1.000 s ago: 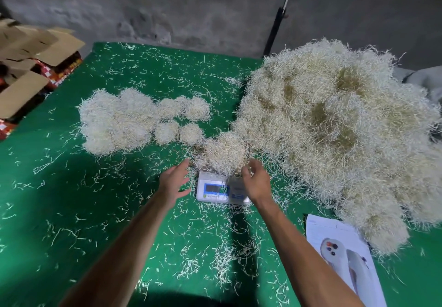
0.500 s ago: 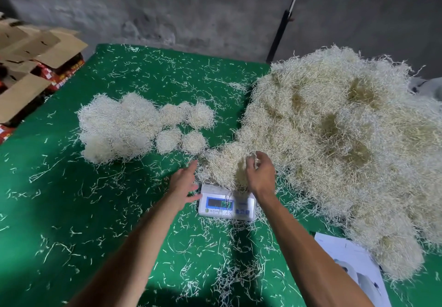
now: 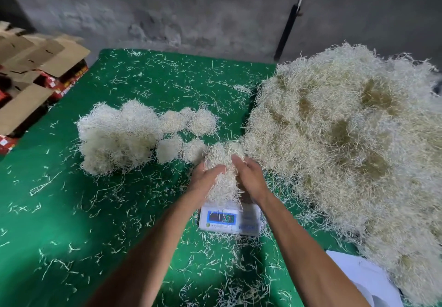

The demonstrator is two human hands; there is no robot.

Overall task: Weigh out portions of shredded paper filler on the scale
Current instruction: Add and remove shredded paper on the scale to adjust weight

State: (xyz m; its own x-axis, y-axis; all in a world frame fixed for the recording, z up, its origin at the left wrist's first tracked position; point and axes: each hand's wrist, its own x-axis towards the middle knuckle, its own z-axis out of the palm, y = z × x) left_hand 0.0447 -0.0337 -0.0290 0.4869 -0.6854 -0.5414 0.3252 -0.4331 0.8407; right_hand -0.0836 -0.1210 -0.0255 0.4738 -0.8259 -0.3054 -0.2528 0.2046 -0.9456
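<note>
A small white scale (image 3: 229, 221) with a blue display sits on the green table (image 3: 71, 211), near its middle. Over the scale's platform I hold a clump of shredded paper filler (image 3: 223, 160) between both hands. My left hand (image 3: 204, 180) cups the clump's left side and my right hand (image 3: 251, 178) cups its right side, fingers curved around it. The lower strands of the clump hang down to the platform. The big pile of filler (image 3: 346, 151) covers the table's right side, touching the clump.
Several rounded portions of filler (image 3: 119, 137) lie in a group left of the scale. Loose strands are scattered over the cloth. Open cardboard boxes (image 3: 31, 72) stand off the table's left edge. A white printed sheet (image 3: 366, 280) lies at the front right. A dark pole (image 3: 287, 31) leans at the wall.
My right hand has left the big pile with a clump. My left hand has come in from beside the scale, and both now close around the clump over the platform.
</note>
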